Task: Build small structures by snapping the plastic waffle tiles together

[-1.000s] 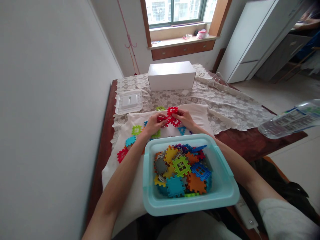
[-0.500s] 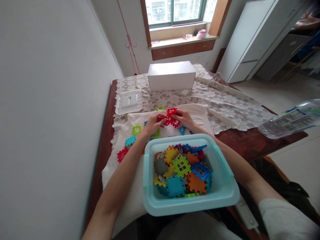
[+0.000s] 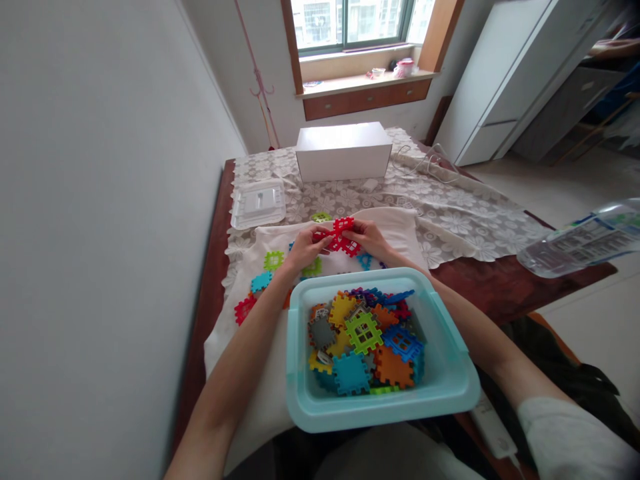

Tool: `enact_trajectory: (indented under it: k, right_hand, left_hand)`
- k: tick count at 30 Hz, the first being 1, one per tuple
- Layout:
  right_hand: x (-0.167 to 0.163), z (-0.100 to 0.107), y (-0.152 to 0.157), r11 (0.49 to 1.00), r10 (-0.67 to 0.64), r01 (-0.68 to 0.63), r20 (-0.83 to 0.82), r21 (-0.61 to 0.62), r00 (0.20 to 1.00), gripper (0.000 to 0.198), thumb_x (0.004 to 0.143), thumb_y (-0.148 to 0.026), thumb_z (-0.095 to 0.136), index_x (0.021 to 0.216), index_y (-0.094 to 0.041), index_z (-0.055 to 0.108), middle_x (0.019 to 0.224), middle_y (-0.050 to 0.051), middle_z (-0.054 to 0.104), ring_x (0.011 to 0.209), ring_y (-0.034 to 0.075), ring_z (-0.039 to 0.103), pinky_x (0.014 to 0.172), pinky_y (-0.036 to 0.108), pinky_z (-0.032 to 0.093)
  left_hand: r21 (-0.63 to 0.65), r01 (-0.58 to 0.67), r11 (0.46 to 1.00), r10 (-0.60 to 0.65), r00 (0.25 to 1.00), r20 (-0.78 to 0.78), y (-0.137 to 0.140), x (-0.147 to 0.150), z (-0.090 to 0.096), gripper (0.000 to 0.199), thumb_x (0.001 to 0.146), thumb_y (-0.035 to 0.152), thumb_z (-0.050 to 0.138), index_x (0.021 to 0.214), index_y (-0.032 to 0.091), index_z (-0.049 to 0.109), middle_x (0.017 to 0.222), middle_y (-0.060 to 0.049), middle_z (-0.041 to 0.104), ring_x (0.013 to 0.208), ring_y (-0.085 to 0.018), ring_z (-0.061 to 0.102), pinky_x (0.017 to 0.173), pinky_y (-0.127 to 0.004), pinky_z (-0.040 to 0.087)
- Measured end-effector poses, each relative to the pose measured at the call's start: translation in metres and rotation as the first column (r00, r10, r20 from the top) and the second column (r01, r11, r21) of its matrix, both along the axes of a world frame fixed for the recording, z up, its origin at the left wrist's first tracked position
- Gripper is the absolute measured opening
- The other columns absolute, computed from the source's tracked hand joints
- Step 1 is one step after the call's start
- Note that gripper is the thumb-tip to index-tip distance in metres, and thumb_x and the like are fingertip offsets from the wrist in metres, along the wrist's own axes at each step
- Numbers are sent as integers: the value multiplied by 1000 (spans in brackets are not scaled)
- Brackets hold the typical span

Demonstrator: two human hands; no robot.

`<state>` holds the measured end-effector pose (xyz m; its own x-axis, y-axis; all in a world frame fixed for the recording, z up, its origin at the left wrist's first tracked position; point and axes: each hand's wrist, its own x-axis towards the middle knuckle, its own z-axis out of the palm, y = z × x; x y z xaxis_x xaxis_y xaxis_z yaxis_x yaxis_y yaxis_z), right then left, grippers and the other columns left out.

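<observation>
Left hand [image 3: 303, 248]: pinching the red interlocking tiles [image 3: 341, 235], frame center.
Right hand [image 3: 369, 237]: gripping the same tiles from the other side.
Teal bin [image 3: 453, 373]: lower center, full of tiles.

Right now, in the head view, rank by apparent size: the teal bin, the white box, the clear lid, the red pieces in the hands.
1. teal bin, though it sits nearest the camera
2. white box
3. clear lid
4. red pieces, held by left hand and right hand
</observation>
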<state>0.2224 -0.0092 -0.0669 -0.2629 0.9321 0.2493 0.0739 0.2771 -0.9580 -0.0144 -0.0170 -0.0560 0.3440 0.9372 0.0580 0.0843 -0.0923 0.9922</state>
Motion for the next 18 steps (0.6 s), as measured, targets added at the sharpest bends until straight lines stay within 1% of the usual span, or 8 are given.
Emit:
enact_trajectory:
  k: [6,11,15,18]
  right_hand:
    - [-1,1,-1,1000,0,0,-13,-11,1000,41,82,-59,85,98,-21,83,96,7,83,81,22,67,74,35,56]
    - [-2,0,-1,1000,-5,5,-18,-13,1000,42,80,-60,85,95,-21,83,93,6,83,79,21,65,72,34,55]
    - [-3,-5,1,998,-47,46,-26,-36,999,43,80,-61,85,94,-20,82,88,5,81,73,20,62,66,32,52]
    - [-3,-9,5,995,-88,85,-67,-44,994,42,78,-59,87,92,-20,80,88,5,81,75,20,63,71,33,53]
  left_hand:
    - [2,-22,1000,22,1000,-1,1,1,-1,48,83,53,96,107,16,76,93,-7,79,81,-18,75,70,-31,68]
    - [-17,-20,1000,20,1000,12,1,0,-2,44,86,47,95,108,16,72,90,-5,78,79,-18,76,71,-32,69]
    - [-58,-26,998,27,1000,11,2,3,-3,34,96,39,87,108,19,63,85,-2,74,75,-17,77,68,-31,67]
    - [-108,-67,992,70,997,25,2,7,-4,29,103,35,77,111,23,52,82,2,68,69,-17,76,64,-31,66]
